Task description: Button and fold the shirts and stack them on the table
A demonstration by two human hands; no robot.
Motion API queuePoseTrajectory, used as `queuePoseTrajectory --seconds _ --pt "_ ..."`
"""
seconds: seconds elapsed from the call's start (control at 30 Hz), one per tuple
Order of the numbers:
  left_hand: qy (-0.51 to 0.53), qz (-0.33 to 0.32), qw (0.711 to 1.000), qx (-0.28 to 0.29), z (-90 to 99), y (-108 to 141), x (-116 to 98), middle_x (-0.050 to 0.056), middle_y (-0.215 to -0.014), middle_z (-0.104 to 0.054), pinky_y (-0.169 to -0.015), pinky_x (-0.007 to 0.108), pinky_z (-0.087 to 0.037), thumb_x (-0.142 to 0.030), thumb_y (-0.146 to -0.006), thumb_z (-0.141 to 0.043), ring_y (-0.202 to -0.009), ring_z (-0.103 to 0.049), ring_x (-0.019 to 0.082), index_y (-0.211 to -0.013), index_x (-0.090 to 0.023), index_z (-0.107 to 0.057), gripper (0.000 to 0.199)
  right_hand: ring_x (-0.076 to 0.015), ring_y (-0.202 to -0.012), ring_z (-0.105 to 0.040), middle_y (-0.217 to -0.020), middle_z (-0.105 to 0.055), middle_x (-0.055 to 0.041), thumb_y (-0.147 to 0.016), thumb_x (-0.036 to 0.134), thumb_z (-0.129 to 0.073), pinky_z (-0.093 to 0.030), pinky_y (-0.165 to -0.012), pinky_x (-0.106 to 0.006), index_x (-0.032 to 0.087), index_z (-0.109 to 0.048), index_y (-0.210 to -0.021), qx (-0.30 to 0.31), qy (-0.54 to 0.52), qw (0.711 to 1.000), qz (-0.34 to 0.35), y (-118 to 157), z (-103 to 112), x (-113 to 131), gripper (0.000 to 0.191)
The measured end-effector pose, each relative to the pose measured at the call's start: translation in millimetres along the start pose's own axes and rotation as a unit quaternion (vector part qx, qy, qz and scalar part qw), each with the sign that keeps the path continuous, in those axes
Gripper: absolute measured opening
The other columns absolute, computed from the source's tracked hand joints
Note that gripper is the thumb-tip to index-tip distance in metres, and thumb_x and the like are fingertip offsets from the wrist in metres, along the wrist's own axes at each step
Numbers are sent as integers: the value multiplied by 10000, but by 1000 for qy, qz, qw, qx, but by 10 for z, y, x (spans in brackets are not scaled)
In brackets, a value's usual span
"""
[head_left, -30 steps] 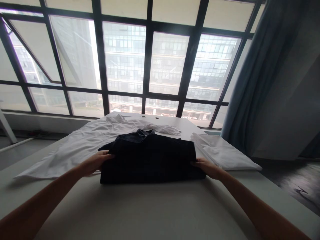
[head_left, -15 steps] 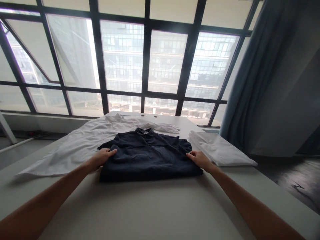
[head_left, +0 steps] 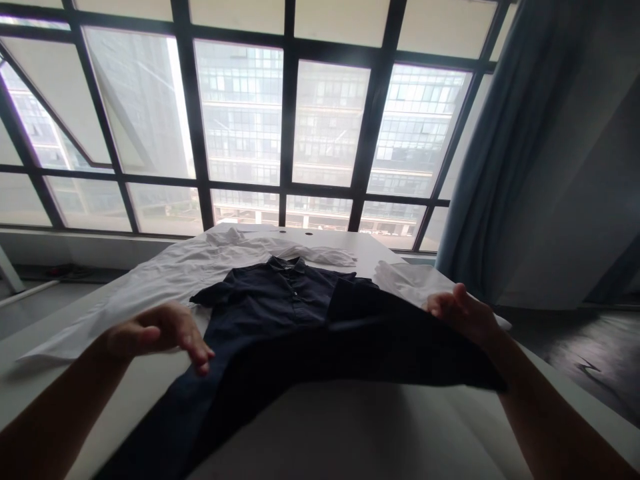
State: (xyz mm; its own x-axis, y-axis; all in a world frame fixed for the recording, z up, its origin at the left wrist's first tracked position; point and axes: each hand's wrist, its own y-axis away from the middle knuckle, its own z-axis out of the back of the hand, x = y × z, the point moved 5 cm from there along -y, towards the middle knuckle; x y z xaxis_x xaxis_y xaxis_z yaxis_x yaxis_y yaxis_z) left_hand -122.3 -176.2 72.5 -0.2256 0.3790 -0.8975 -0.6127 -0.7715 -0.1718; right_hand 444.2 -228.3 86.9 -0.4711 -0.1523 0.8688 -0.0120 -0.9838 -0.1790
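- Navy short-sleeved shirt [head_left: 270, 293] changed most: the neat folded block from 0.5 s ago is gone, and I now see it opened out on the white table [head_left: 350, 427].
- Collar [head_left: 287, 265] still points toward the window, and the button placket is up. Upper body lies flat.
- Lower body now runs in 2 directions: one dark stretch trails toward the near-left table edge, and a wide fold rises to the right.
- Left hand [head_left: 160, 333] has let go. It's open, fingers loosely curved, just beside the shirt, and I can't see contact.
- Right hand [head_left: 463, 310] is up at the raised far-right edge of the cloth, fingers spread. Can't tell from here if it's pinching the fabric or only backing it.
- Net effect: 1 fold is undone, and the shirt's weight hangs off the right side.
- White long-sleeved shirt [head_left: 150, 273] lies spread behind it on the table; folded white garment [head_left: 405, 280] sits to the right, partly behind my right hand.
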Motion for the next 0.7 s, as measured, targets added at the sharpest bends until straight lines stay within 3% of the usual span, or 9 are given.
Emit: queuePoseTrajectory --seconds 0.03,0.1,0.2,0.3,0.4,0.5,0.6,0.7 --pt "43 -5 999 30 -84 -44 -54 85 -840 -751 -848 456 -522 -849 -710 -501 -910 -705 326 -772 -198 -720 689 -270 -794 -720 -834 -738 -152 -853 830 -209 -513 -800 -445 192 -697 -695 56 -45 997 -1 -6 -87 33 818" --pt "35 9 996 83 -285 -197 -144 106 -983 -761 -894 445 -521 -781 -740 -579 -960 -701 322 -890 -184 -751 639 -306 -894 -720 -981 -748 -155 -786 847 -419 -511 -868 -481 187 -740 -807 144 -102 984 -4 -48 -317 104 734" --pt "-108 33 988 104 -539 -423 -162 111 -1107 -742 -981 404 -490 -650 -837 -595 -1069 -667 305 -1047 -191 -755 529 -318 -978 -699 -1038 -749 -146 -740 760 -625 -508 -931 -483 177 -767 -938 137 -10 991 -4 -157 -615 127 632" --pt "-222 5 971 94 -669 -505 -48 103 -1360 -620 -1095 407 -403 -579 -860 -606 -1253 -564 302 -1241 -227 -682 524 -319 -1103 -649 -1148 -726 -136 -747 674 -694 -474 -1007 -469 189 -766 -1023 115 91 988 48 -207 -858 116 563" --pt "-289 -18 949 126 -714 -489 145 109 -1560 -393 -1183 472 -266 -560 -802 -694 -1431 -358 321 -1420 -248 -533 710 -332 -1268 -548 -1335 -638 -105 -722 605 -757 -383 -1113 -477 231 -746 -1127 118 154 975 103 -196 -1024 78 551" --pt "-335 -16 928 162 -704 -480 292 116 -1611 -278 -1211 530 -133 -573 -765 -737 -1489 -223 332 -1492 -268 -430 846 -353 -1306 -513 -1403 -587 -92 -662 580 -806 -360 -1130 -491 264 -731 -1180 151 206 963 90 -178 -1106 14 611" --pt "-350 -6 919 182 -696 -474 309 122 -1607 -286 -1207 549 -106 -585 -752 -746 -1487 -224 340 -1489 -283 -431 857 -362 -1250 -555 -1370 -611 -100 -605 573 -834 -397 -1091 -473 266 -741 -1169 172 243 951 77 -142 -1103 45 649" --pt "-356 -8 916 187 -692 -456 213 107 -1564 -386 -1196 530 -185 -587 -644 -821 -1455 -296 361 -1419 -293 -525 880 -345 -1093 -640 -1227 -689 -94 -551 577 -857 -477 -974 -414 265 -784 -1063 197 276 937 81 -94 -1082 147 604"
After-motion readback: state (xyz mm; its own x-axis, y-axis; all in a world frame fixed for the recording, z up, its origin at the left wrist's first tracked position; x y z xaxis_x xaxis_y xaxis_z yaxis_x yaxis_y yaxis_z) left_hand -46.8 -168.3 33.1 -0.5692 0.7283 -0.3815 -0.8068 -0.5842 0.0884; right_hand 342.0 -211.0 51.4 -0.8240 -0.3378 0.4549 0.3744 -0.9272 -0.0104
